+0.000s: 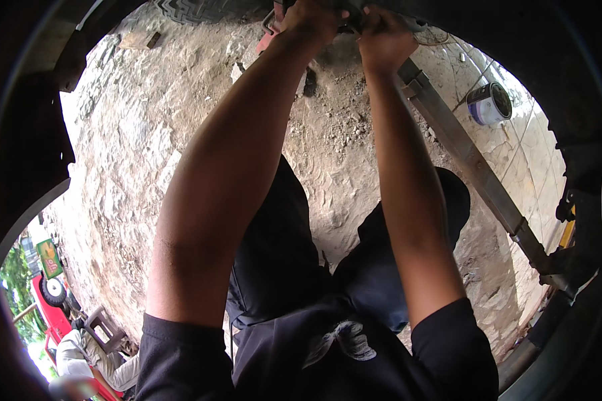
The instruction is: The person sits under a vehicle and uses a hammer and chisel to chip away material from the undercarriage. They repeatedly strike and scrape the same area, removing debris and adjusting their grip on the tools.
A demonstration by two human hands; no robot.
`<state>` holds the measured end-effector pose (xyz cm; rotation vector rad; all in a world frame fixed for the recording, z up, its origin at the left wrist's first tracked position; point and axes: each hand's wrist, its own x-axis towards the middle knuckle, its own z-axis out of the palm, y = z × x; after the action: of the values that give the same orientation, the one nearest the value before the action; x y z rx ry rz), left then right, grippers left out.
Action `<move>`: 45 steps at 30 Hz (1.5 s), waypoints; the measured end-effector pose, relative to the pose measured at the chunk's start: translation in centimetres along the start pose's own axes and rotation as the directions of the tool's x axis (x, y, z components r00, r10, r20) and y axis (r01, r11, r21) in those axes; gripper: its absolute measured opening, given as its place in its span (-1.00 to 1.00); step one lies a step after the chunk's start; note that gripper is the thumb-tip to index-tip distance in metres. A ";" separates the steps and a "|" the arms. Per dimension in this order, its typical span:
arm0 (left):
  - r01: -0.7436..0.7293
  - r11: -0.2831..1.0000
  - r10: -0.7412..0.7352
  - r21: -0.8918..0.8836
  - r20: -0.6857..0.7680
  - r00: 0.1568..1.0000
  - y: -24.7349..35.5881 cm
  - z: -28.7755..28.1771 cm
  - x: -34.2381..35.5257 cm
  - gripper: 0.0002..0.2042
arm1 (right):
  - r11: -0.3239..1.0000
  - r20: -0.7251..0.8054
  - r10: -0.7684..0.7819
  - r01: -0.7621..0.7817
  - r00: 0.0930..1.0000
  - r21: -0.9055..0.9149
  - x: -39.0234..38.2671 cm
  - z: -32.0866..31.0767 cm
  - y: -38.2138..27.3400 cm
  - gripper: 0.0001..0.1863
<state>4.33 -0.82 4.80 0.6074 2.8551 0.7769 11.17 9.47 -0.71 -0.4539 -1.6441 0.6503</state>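
Observation:
Both my arms reach up to the top edge of the view, under a dark vehicle body. My left hand (314,20) is closed at a dark metal part, right beside a red metal piece (269,35) with a loop-like bar. A short gap to the right, my right hand (386,41) has its fingers curled around something dark at the same part. What each hand grips is mostly hidden by the fingers and the shadow. A long square metal bar (465,144) slants from near my right hand down to the right.
A tyre (197,9) shows at the top left, near a wooden block (140,40). On the tiled floor at right lies a paint can (489,104). Dark vehicle parts (582,220) frame both sides. At lower left, a person (93,357) sits near a red wheeled machine (50,304).

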 end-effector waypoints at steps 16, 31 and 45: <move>-0.139 0.979 0.140 0.150 0.002 0.990 -0.9 0.9 1.4 -0.54 | 0.998 0.005 0.066 -0.066 0.998 0.024 -0.7 0.0 1.0 -0.82; -0.132 0.987 0.136 0.086 -0.041 0.990 -0.5 0.8 0.9 -0.48 | 0.924 0.068 0.383 -0.382 0.921 -0.020 -0.5 0.4 3.9 -0.83; -0.091 0.989 0.098 0.112 -0.049 0.994 -0.9 1.3 1.1 -0.48 | 0.973 0.110 0.230 -0.230 0.967 -0.019 0.2 -0.5 2.2 -0.92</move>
<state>3.28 -0.55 3.23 0.7522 2.9538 0.6624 11.46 11.35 -1.93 -0.6293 -1.7132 0.8562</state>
